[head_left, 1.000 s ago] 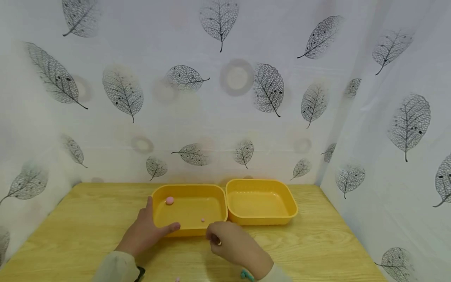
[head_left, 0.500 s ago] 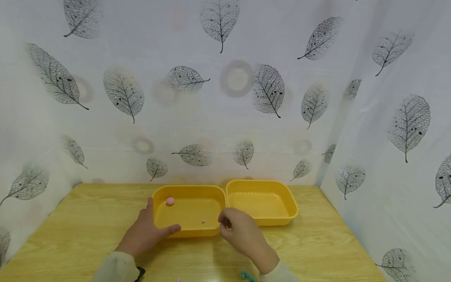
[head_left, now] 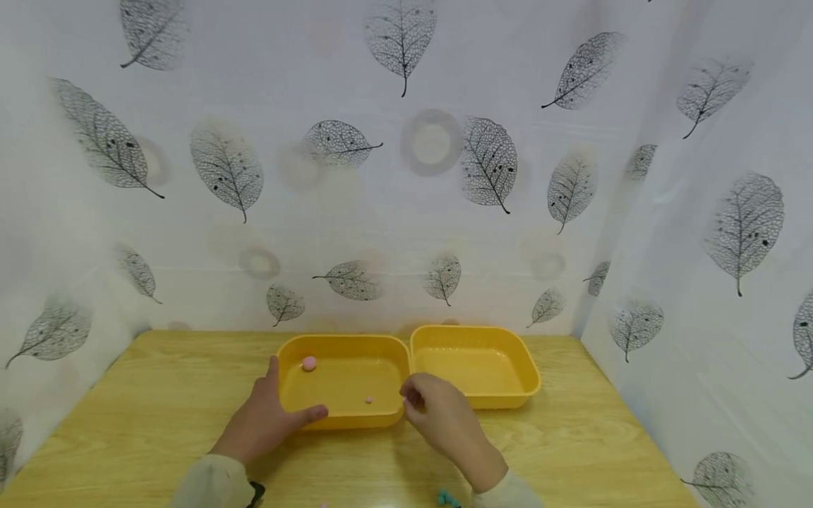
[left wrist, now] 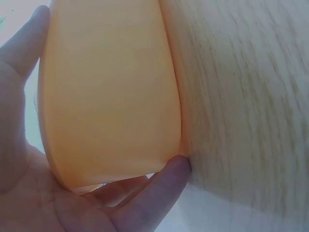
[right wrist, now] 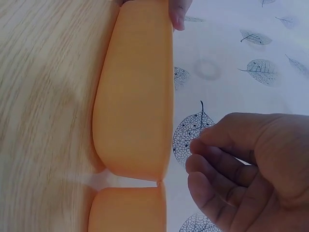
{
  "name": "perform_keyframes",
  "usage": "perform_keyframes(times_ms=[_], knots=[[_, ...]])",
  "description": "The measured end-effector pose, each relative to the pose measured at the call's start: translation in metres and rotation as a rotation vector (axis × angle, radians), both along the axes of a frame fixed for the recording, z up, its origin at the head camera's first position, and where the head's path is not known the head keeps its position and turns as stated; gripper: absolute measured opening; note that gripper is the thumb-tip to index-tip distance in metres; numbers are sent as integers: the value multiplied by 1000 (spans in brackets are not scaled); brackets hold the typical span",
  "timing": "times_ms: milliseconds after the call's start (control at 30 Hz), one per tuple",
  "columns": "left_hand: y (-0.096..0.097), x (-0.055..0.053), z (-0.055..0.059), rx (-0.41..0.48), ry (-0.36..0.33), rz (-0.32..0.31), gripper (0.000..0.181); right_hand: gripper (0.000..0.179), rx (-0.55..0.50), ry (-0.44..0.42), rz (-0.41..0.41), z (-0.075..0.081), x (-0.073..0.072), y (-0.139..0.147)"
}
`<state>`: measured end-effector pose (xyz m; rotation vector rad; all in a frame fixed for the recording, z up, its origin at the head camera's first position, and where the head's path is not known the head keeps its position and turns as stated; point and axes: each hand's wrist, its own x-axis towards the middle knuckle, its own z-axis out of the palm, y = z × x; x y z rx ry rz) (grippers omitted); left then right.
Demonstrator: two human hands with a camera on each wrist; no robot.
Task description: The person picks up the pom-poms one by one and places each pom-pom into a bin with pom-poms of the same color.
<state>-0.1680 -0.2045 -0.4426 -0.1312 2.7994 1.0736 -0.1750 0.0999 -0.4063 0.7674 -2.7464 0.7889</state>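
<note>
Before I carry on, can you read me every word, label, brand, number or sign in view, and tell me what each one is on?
None: no text can be read in any view.
Left yellow tray and right yellow tray: no lettering on the sides that show.
Patterned backdrop: printed leaves and rings only.
Dark wristband: too little shows to tell whether it carries any marking.

We cannot identify the tiny pink speck [head_left: 404,400] the right grip [head_left: 440,418] pinches, or see the corner of the right tray [head_left: 502,402] behind that grip; below, the head view's bottom edge cuts off a teal thing [head_left: 448,499] and, farther left, a pink bit [head_left: 323,505]
</note>
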Motion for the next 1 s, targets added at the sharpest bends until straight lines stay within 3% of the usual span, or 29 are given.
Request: perform_keyframes(times_ms=[633, 1000], knots=[[1, 2, -2, -6, -8, 11, 144, 8, 17, 86, -71, -6, -2, 5], [1, 1, -2, -6, 9, -8, 143, 8, 19, 86, -74, -11, -6, 3]])
